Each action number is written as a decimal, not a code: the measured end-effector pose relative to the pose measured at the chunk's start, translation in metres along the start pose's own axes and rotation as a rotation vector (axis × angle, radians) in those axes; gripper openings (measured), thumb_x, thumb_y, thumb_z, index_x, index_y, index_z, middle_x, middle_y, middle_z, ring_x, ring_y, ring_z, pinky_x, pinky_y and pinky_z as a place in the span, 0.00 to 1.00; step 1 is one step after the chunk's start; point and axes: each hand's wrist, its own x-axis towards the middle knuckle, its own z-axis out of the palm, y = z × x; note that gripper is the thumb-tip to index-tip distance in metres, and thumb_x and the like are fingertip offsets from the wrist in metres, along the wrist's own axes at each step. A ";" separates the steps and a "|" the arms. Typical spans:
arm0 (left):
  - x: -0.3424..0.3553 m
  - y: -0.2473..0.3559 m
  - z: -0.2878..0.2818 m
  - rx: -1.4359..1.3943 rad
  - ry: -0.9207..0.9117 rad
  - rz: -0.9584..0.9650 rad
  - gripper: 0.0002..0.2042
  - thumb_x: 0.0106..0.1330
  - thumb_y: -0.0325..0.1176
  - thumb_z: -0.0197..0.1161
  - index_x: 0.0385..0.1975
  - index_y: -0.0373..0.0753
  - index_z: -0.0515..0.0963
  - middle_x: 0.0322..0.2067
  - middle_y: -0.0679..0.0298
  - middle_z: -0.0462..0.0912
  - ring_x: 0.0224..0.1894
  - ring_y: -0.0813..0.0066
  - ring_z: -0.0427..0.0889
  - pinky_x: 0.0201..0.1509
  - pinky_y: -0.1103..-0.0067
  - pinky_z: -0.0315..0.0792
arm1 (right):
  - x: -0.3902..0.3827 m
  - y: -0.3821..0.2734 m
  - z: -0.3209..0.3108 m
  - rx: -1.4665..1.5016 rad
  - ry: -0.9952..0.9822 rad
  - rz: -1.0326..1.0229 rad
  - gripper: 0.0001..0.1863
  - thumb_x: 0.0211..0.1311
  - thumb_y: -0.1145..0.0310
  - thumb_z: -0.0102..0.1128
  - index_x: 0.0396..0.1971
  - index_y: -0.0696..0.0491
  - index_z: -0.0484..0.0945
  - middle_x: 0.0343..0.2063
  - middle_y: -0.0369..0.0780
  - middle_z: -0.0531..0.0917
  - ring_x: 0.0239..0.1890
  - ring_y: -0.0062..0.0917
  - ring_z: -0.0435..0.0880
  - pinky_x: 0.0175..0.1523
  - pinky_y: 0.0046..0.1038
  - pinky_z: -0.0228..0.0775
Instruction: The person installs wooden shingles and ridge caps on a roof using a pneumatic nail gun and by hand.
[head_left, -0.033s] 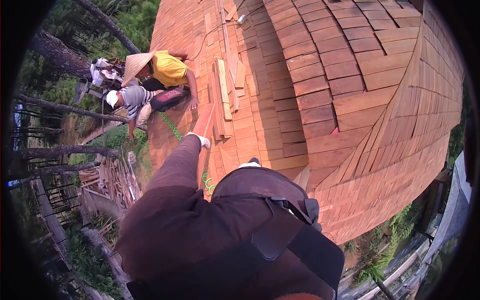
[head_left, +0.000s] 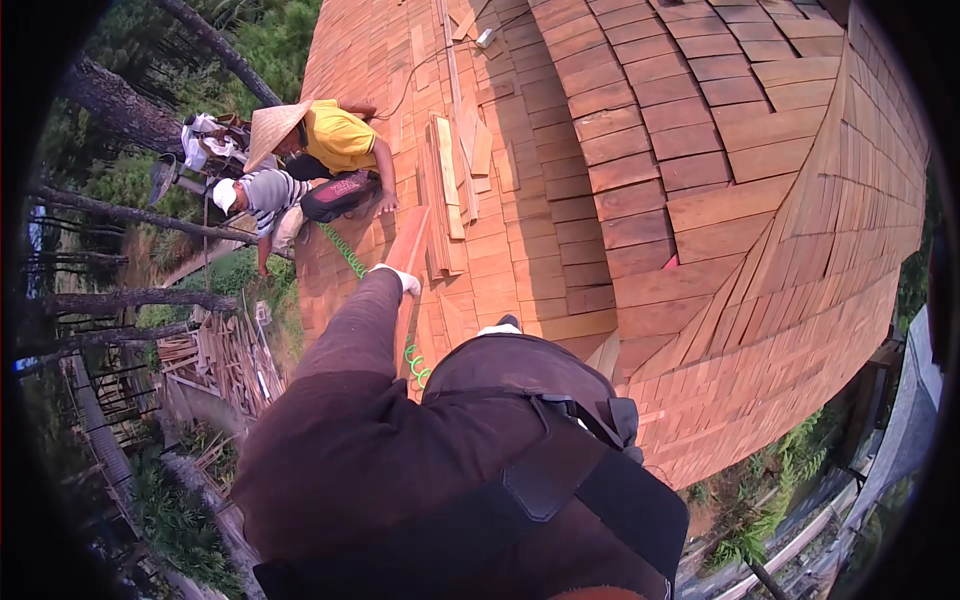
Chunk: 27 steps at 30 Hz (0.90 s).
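My left arm, in a dark brown sleeve, stretches out over the wooden shingle roof (head_left: 560,240). At its end my left hand (head_left: 404,280), in a white glove, is closed over the edge of a long reddish wooden board (head_left: 411,245); its separate fingers are hard to make out. Green coiled hose (head_left: 343,250) shows beyond the hand, and another stretch lies nearer to me beside the board. Just right of the board rests a stack of narrow wooden boards (head_left: 444,195). My right hand does not show.
Two people crouch at the roof's left edge, one in a yellow shirt (head_left: 342,138) and cone-shaped hat, one in a striped shirt (head_left: 272,192) and white cap. A dark bag (head_left: 340,197) sits by them. Trees and a timber pile (head_left: 215,355) lie below. Rightward, a shingled slope (head_left: 700,150) rises.
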 end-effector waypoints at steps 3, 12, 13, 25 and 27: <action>-0.047 0.010 -0.019 -0.024 0.030 -0.015 0.29 0.40 0.51 0.83 0.41 0.40 0.88 0.40 0.61 0.90 0.41 0.71 0.89 0.50 0.72 0.83 | -0.002 0.001 -0.007 -0.013 0.009 0.004 0.26 0.49 0.81 0.66 0.52 0.58 0.73 0.34 0.40 0.82 0.33 0.28 0.83 0.37 0.34 0.78; 0.021 -0.002 -0.028 -0.017 -0.091 0.099 0.28 0.42 0.50 0.80 0.42 0.38 0.87 0.36 0.56 0.87 0.34 0.66 0.85 0.43 0.67 0.81 | -0.035 0.021 -0.036 0.013 0.128 0.056 0.25 0.49 0.82 0.66 0.51 0.58 0.73 0.34 0.39 0.82 0.32 0.28 0.83 0.36 0.34 0.77; 0.025 -0.003 -0.027 0.001 -0.089 0.092 0.29 0.43 0.50 0.80 0.44 0.38 0.86 0.37 0.56 0.86 0.36 0.66 0.85 0.44 0.67 0.80 | -0.044 0.028 -0.041 0.021 0.150 0.075 0.25 0.49 0.82 0.65 0.51 0.58 0.73 0.34 0.39 0.82 0.32 0.28 0.83 0.36 0.34 0.77; 0.021 0.017 -0.073 0.148 0.382 0.078 0.36 0.52 0.52 0.73 0.59 0.41 0.74 0.54 0.55 0.78 0.53 0.59 0.80 0.59 0.64 0.74 | -0.124 0.087 -0.053 0.140 0.351 0.221 0.24 0.49 0.82 0.65 0.49 0.58 0.74 0.33 0.39 0.82 0.31 0.28 0.83 0.35 0.35 0.77; 0.016 0.016 -0.091 0.149 0.487 0.047 0.37 0.53 0.52 0.72 0.62 0.41 0.72 0.57 0.54 0.77 0.56 0.57 0.79 0.62 0.64 0.72 | -0.121 0.087 -0.044 0.144 0.337 0.217 0.24 0.49 0.82 0.65 0.49 0.58 0.74 0.33 0.39 0.82 0.31 0.28 0.83 0.35 0.35 0.77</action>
